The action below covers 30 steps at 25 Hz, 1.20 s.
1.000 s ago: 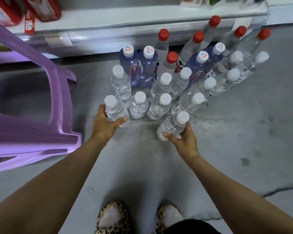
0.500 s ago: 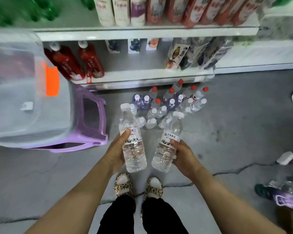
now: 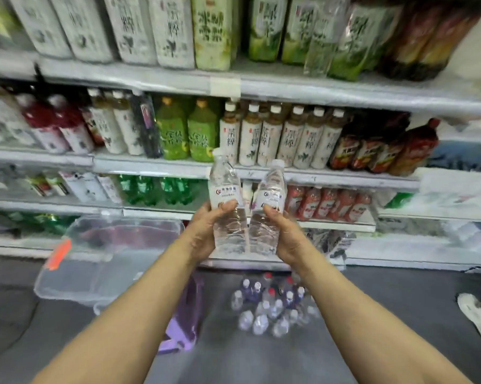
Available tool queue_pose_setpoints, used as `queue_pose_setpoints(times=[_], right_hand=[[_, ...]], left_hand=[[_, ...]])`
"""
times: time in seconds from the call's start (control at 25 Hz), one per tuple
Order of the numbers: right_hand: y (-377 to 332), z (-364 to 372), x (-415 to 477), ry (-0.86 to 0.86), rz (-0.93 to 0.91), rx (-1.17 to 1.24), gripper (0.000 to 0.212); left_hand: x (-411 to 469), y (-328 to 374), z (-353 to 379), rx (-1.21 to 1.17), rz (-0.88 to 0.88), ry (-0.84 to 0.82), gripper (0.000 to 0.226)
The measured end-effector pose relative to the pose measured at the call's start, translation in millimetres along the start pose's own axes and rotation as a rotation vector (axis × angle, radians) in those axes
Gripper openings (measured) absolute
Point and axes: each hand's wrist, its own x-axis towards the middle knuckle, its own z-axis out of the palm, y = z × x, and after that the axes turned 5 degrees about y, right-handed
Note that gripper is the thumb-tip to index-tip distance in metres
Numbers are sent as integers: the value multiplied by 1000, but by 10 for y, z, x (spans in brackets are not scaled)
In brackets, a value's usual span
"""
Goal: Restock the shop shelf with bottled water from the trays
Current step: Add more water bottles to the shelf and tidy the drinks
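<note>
A clear plastic water bottle [image 3: 225,194] with a white cap and a white label is gripped round its middle by the left hand [image 3: 206,234], the thumb being curled across the front just below the label. A second clear plastic water bottle [image 3: 269,195] of the same kind is gripped in the same way by the right hand [image 3: 287,236]. Both are held up in the air, side by side, with their lower parts almost touching and their caps tilted slightly apart. They are seen in front of the grey metal shop shelf [image 3: 150,166], their caps level with the front edge of the tier that carries white-labelled tea bottles [image 3: 286,134] and green drink bottles [image 3: 189,134]. Below the hands, a cluster of small capped bottles [image 3: 272,309] is stood on the grey floor [image 3: 386,314] near the shelf's bottom edge. To its left, a clear plastic tub [image 3: 117,253] with an orange tag is carried on a purple plastic stool [image 3: 184,314]. A white shoe [image 3: 477,314] is seen at the floor's right edge.
</note>
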Motion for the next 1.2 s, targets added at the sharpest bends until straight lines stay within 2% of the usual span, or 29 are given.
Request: queue_pose_setpoints(times=[0.08,0.32,0.4,0.48,0.6,0.84,0.96,1.12,1.2], right_hand=[[-386,434,56,-63,-110,-32,108],[-1356,1911,131,-166,-436,-35,70],[-1676,2436,182,-167,-537,-46,68],[-1952,2900,164,-177,-654,-82,73],[-2344,3560,155,-159,-776,-75,69],[-3099,4546,172,-161,-967,-248,66],[-3438,4941,342,-165,-1030,-326,54],[-3788,5167,900,-121,-1022,-360,72],[-3926,5196,1184,-90,-994,-387,66]], left_hand=[[10,583,-75,60,104,11,66],[56,2369,-537,175,347,-20,55],[68,2970,-711,220,430,-75,53],[117,3449,-844,254,492,-112,49],[208,4131,-1025,273,554,-159,70],[342,4857,-1245,258,654,-247,82],[406,4982,-1393,227,682,-224,75],[506,5080,-1575,206,717,-153,74],[572,5138,-1616,201,740,-116,70]])
